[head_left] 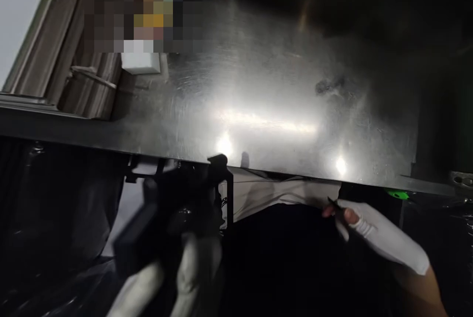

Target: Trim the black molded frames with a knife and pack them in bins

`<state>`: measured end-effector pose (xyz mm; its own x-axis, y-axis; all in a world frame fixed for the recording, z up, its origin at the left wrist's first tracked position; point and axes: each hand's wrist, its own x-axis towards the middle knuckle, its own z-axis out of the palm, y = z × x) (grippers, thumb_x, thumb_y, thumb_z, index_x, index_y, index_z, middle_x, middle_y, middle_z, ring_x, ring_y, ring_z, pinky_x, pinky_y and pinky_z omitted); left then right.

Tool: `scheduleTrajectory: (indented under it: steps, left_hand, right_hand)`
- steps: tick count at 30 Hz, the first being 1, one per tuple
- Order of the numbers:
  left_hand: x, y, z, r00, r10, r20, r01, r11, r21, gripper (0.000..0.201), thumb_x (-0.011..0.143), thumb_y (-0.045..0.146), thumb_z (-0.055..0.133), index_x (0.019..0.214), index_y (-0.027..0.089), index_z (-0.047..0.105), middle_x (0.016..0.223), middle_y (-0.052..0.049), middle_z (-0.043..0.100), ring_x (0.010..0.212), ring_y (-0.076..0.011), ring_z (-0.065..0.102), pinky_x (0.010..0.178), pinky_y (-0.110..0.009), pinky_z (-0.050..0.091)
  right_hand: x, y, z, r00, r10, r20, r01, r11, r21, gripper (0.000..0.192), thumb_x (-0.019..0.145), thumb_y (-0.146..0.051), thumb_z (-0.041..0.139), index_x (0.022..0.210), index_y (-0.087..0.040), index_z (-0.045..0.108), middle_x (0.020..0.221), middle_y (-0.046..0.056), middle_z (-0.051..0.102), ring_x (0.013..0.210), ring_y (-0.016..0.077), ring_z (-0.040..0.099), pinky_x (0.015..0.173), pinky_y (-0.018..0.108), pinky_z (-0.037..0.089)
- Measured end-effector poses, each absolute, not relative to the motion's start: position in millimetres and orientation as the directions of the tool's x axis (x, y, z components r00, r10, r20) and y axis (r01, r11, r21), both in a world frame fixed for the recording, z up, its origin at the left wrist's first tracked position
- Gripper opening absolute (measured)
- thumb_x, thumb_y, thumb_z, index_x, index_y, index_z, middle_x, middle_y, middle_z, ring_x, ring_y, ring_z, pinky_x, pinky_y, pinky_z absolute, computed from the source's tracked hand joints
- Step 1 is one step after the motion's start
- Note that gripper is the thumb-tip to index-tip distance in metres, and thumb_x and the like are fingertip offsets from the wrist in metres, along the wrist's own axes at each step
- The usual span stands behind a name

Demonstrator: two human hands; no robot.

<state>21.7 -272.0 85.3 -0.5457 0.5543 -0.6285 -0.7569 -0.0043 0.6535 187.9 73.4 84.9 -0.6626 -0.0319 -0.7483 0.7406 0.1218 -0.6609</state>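
Observation:
My left hand [186, 272], in a pale glove and blurred, is around a dark blocky part [158, 223] at the lower left. A hooked end and a thin upright bar stick out from that part's right side, near the table edge. Its exact kind I cannot make out. My right hand [364, 223] wears a white glove with bare thumb and fingertips. Pinched in it is a small dark pointed tool [335, 205], held just below the table edge and apart from the part.
A scratched metal table [266, 76] spans the view, its front edge running across the middle. Stacked cardboard [66, 61] and a white block [142, 62] stand at the left. Black plastic bags [55, 199] hang below the edge. A green object [398, 194] shows at the right.

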Motion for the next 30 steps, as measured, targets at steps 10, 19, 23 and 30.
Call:
scheduleTrajectory:
  steps: [10, 19, 23, 30]
  left_hand:
    - [-79, -114, 77, -0.420, 0.798, -0.432, -0.738, -0.024, 0.674, 0.045, 0.113, 0.048, 0.046, 0.085, 0.018, 0.065, 0.047, 0.007, 0.044, 0.032, -0.0063, 0.038, 0.040, -0.018, 0.035]
    - [-70, -112, 87, -0.413, 0.716, -0.563, -0.713, 0.130, 0.689, 0.045, 0.107, 0.058, 0.059, 0.083, 0.020, 0.064, 0.047, 0.006, 0.047, 0.035, -0.0074, 0.042, 0.038, -0.016, 0.035]
    - [-67, -111, 87, -0.427, 0.689, -0.585, -0.702, 0.155, 0.695, 0.045, 0.106, 0.059, 0.059, 0.083, 0.020, 0.064, 0.047, 0.006, 0.047, 0.034, -0.0077, 0.042, 0.038, -0.016, 0.035]
    - [-63, -106, 89, -0.433, 0.659, -0.615, -0.702, 0.181, 0.689, 0.044, 0.105, 0.058, 0.061, 0.083, 0.020, 0.064, 0.047, 0.005, 0.048, 0.035, -0.0088, 0.043, 0.038, -0.018, 0.036]
  right_hand:
    - [45, 62, 74, -0.934, 0.175, -0.311, 0.285, 0.890, -0.355, 0.028, 0.117, -0.033, 0.048, 0.137, -0.020, 0.064, 0.102, 0.004, 0.074, 0.072, 0.0175, 0.063, 0.060, 0.031, 0.041]
    - [55, 31, 59, -0.976, 0.115, -0.186, 0.121, 0.992, -0.025, 0.046, 0.120, -0.026, 0.023, 0.125, -0.012, 0.067, 0.097, 0.008, 0.067, 0.072, 0.0185, 0.060, 0.058, 0.035, 0.039]
    - [48, 39, 67, -0.961, 0.104, -0.257, 0.117, 0.992, -0.035, 0.050, 0.120, -0.024, 0.020, 0.131, -0.011, 0.066, 0.097, 0.008, 0.068, 0.070, 0.0184, 0.060, 0.055, 0.034, 0.040]
    - [35, 53, 69, -0.915, 0.235, -0.329, 0.269, 0.961, -0.061, 0.050, 0.120, -0.028, 0.022, 0.150, -0.012, 0.059, 0.118, 0.013, 0.070, 0.085, 0.0223, 0.069, 0.062, 0.035, 0.052]
